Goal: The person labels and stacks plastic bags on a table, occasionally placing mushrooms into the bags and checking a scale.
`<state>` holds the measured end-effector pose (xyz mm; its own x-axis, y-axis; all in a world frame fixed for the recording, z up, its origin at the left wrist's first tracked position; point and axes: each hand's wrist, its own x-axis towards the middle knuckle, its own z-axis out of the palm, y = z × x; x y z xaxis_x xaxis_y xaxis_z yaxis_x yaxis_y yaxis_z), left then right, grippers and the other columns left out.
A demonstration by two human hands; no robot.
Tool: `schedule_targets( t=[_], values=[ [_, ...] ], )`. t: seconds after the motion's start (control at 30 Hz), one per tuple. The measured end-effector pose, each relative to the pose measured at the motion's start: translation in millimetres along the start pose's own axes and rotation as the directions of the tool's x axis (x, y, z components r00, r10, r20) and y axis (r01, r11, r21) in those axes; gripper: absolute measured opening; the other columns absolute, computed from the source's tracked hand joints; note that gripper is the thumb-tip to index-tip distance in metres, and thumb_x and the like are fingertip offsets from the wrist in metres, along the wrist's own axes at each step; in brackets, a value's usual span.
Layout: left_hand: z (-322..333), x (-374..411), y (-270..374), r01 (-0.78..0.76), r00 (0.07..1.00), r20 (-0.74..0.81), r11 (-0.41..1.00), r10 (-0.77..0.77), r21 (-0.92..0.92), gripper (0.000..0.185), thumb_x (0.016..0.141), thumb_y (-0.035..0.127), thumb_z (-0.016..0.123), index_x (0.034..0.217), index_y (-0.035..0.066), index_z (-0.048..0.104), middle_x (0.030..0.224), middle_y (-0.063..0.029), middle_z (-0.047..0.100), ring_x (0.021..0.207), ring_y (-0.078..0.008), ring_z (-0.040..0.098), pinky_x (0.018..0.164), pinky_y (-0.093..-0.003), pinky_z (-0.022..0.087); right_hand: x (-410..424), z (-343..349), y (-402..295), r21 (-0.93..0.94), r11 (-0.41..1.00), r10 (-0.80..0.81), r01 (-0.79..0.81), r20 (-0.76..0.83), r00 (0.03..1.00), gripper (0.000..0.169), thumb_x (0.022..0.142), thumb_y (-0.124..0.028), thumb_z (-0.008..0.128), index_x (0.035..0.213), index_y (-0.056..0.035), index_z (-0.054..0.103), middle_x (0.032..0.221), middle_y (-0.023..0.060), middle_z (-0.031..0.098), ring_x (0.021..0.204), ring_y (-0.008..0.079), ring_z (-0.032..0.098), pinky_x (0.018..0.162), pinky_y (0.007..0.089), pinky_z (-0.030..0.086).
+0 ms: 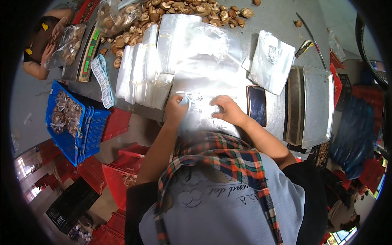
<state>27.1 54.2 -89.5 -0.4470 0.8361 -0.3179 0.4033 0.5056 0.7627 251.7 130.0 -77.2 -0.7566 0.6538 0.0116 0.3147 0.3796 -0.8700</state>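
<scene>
My left hand pinches a strip of printed labels on pale blue backing, at the near edge of a stack of clear plastic bags. To its right my right hand is over the same stack, thumb and fingers curved and apart; whether a label is on its fingertips cannot be told. Bundles of folded clear bags lie left of the stack. A folded strip of labels rests further left. At the right are a white plastic bag with printed labels and a smartphone.
Shiitake mushrooms are heaped along the far side. A metal tray stands at the right, near a utility knife. A blue crate holds bagged mushrooms at the left. Another person's hands touch a mushroom bag.
</scene>
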Motion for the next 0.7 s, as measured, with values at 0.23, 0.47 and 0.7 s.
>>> schedule_targets(
  t=[0.23,0.47,0.7],
  values=[
    [-83,-89,-10,-0.28,0.935,0.3,0.911,0.188,0.302,0.019,0.073,0.0,0.055,0.091,0.0,0.061,0.078,-0.0054,0.061,0.07,-0.0126,0.056,0.061,-0.0267,0.044,9,4,-16,-0.372,0.927,-0.048,0.036,-0.023,0.999,0.024,0.068,-0.008,0.069,0.09,-0.0092,0.061,0.088,0.0061,0.057,0.084,0.0268,0.055,0.071,0.0345,0.046],
    [-81,-99,16,-0.029,0.989,0.128,0.948,0.073,-0.317,0.019,0.07,-0.004,0.058,0.088,0.0,0.061,0.076,-0.005,0.061,0.07,-0.0129,0.056,0.065,-0.0236,0.044,31,6,-17,-0.396,0.916,0.035,-0.069,-0.093,0.995,0.003,0.069,-0.012,0.064,0.068,-0.01,0.064,0.071,0.0056,0.06,0.069,0.0261,0.058,0.063,0.0351,0.047],
    [-58,-73,30,-0.011,0.984,0.17,0.965,0.057,-0.262,0.01,0.074,0.003,0.059,0.081,-0.003,0.063,0.069,-0.0065,0.061,0.064,-0.01,0.054,0.059,-0.0251,0.044,91,-62,-17,-0.177,0.952,0.298,-0.251,0.334,0.894,0.016,0.069,-0.013,0.061,0.081,-0.0034,0.068,0.073,0.0123,0.066,0.066,0.0219,0.062,0.064,0.0325,0.048]
  ],
)
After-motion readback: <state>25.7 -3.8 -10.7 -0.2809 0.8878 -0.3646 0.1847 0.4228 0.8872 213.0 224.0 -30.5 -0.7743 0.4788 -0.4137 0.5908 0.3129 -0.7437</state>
